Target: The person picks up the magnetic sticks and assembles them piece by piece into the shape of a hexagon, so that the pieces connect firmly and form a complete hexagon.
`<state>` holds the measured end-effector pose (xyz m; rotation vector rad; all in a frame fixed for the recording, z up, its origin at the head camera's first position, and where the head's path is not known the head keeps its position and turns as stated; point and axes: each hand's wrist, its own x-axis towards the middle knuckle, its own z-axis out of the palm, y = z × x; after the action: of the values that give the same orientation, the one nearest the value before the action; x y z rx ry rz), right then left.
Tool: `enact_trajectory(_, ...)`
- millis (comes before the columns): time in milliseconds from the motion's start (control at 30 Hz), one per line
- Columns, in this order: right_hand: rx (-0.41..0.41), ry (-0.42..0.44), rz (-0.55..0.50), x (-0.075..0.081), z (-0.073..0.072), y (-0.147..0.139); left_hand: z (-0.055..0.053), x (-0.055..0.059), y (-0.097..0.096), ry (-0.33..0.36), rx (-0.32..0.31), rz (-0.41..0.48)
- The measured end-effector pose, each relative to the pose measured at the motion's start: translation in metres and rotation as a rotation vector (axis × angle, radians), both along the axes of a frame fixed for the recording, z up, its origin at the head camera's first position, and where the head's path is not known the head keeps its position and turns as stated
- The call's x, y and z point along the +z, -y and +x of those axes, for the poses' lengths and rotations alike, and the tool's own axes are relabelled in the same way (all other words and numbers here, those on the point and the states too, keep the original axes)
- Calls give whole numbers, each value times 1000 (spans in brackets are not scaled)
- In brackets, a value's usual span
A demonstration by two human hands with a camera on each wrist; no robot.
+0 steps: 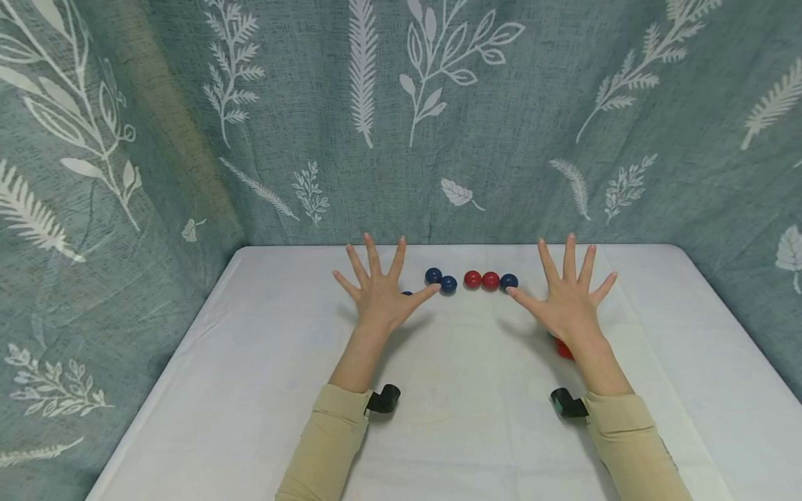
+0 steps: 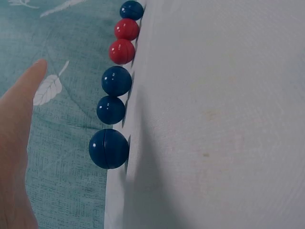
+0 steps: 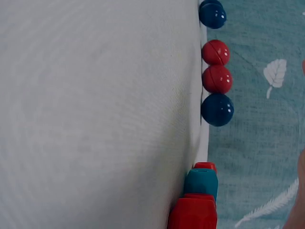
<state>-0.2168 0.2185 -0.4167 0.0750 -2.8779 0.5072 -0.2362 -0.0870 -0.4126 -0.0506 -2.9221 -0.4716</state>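
Both hands are held above the table with their fingers spread wide and straight, holding nothing. The left hand (image 1: 379, 298) hovers over one blue ball (image 2: 109, 149), mostly hidden in the head view. Near its thumb tip lie two more blue balls (image 1: 447, 284). Two red balls (image 1: 473, 280) sit side by side in the middle of the row. A further blue ball (image 1: 509, 281) touches the red pair, close to the right thumb's tip in the head view. Beneath the right hand (image 1: 569, 306), partly covered by it, stand red pieces (image 3: 193, 213) and a teal piece (image 3: 201, 183); their kind is unclear.
A white cloth covers the table (image 1: 464, 417). Behind it and at the sides hangs a green-blue curtain (image 1: 401, 181) with white leaf prints. Black wrist devices (image 1: 384, 399) stick out inward from both beige sleeves (image 1: 332, 438).
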Motion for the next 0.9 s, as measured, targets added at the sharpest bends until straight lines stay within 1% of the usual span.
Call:
enact_trajectory(300,3,18,-4,0,1,2,1,2,2,17,-3,12)
enact_trajectory(500,8,13,-21,-2,1,2,1,1,3,3,-18,24)
enact_trajectory(600,12,21,-56,-3,2,1,2,1,3,-5,-32,32)
enact_trajectory(700,26,52,-138,-3,3,1,4,1,1,-25,-58,37)
enact_trajectory(767,41,69,-207,-1,3,-1,5,2,-2,-40,-104,90)
enact_trajectory(800,54,69,-240,1,4,-3,5,2,-4,-45,-135,132)
enact_trajectory(867,86,66,-305,4,3,-8,5,2,-8,-59,-202,242)
enact_trajectory(900,104,60,-332,6,3,-11,5,2,-11,-55,-237,316)
